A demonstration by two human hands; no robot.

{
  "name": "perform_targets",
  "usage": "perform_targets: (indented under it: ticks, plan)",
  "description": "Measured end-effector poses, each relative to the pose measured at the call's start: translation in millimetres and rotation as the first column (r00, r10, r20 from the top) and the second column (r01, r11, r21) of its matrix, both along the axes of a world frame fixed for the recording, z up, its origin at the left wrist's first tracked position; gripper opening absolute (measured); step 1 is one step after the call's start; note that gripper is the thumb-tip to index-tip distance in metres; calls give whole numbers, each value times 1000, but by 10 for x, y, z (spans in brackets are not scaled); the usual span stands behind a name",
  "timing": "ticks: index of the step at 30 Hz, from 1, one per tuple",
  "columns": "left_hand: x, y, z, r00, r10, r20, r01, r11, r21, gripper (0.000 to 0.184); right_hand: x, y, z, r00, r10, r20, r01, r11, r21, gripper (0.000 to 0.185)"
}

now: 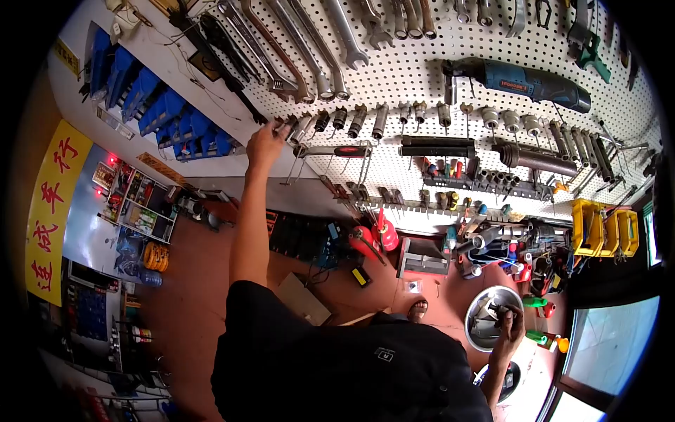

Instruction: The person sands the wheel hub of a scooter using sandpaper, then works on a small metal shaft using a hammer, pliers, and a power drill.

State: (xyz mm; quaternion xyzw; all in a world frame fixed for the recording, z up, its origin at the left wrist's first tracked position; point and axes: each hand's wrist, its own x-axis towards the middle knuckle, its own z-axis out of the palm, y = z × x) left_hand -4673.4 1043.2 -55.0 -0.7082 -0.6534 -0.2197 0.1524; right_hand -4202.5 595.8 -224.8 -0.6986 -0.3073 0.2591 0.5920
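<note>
My left hand (266,146) is raised to the left end of the white pegboard, fingers closed around a dark metal socket (286,128) in the hanging row. Beside it hang more sockets (322,121), and a red-and-black handled tool (348,151) is just below. Low on the right, my right hand (512,334) is closed on a small dark metal part (500,312), partly covered by the fingers, so its kind is unclear. Behind that hand, a round metal basin (472,339) stands on the floor with metal pieces inside.
Large wrenches (302,49) and a blue power tool (524,83) hang above the sockets. Blue bins (144,95) line the left wall. Red fire extinguishers (387,232), a grey metal tray (424,258) and a cardboard piece (302,299) are on the floor. Yellow bins (589,228) hang right.
</note>
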Motion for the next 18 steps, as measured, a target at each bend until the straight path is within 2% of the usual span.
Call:
perform_targets:
  ticks: [1, 2, 3, 4, 6, 7, 9, 12, 13, 14, 15, 16, 17, 18]
  plan:
    - [-7, 76, -40, 1000, -4, -1, 4, 1000, -1, 31, -8, -2, 34, 998, 25, -55, -25, 1000, -15, 30]
    - [26, 107, -52, 946, 11, 325, 50, 983, -179, 30, -15, -2, 53, 998, 22, -56, -23, 1000, -18, 30]
    - [40, 130, -65, 789, 88, 607, 148, 933, -328, 29, -22, 8, 68, 999, 41, -32, -42, 999, -21, 30]
    - [-9, 177, -108, 791, 89, 605, 148, 932, -330, 29, -34, 24, 89, 998, 60, -8, -60, 998, -24, 30]
    - [-156, 240, -170, 564, 84, 822, 342, 882, -325, 27, -44, 22, 145, 998, 65, -2, -65, 996, -53, 27]
    - [-232, 198, -163, 524, 82, 848, 390, 862, -325, 27, -27, 11, 120, 996, 91, -7, -91, 995, -52, 27]
    - [-206, -206, -22, 519, 88, 850, 334, 894, -297, 29, -29, -11, 121, 994, 104, -31, -105, 994, -24, 27]
    - [-347, -930, -64, 550, 112, 828, 224, 935, -275, 33, 10, -58, 146, 996, 95, 4, -94, 994, -50, 28]
    - [-356, -1211, -140, 416, 39, 909, 292, 940, -174, 36, 23, -52, 197, 993, 105, 47, -100, 991, -89, 27]
    - [-335, -1471, -206, 270, -36, 962, 342, 938, -61, 38, 48, -60, 173, 993, 116, 4, -115, 987, -111, 25]
    - [-224, -1709, -302, 141, -48, 989, 433, 901, -18, 39, 27, -38, 199, 993, 121, -8, -121, 988, -99, 24]
    - [-17, -1931, -425, 1, -44, 999, 520, 853, 37, 40, 29, -6, 247, 993, 115, -14, -116, 989, -90, 24]
    - [266, -2151, -494, -171, -16, 985, 640, 758, 124, 42, 42, 26, 334, 981, 177, -78, -184, 979, -87, 25]
    - [564, -2331, -603, -249, 14, 969, 712, 681, 172, 44, 53, 56, 455, 966, 219, -136, -232, 969, -83, 25]
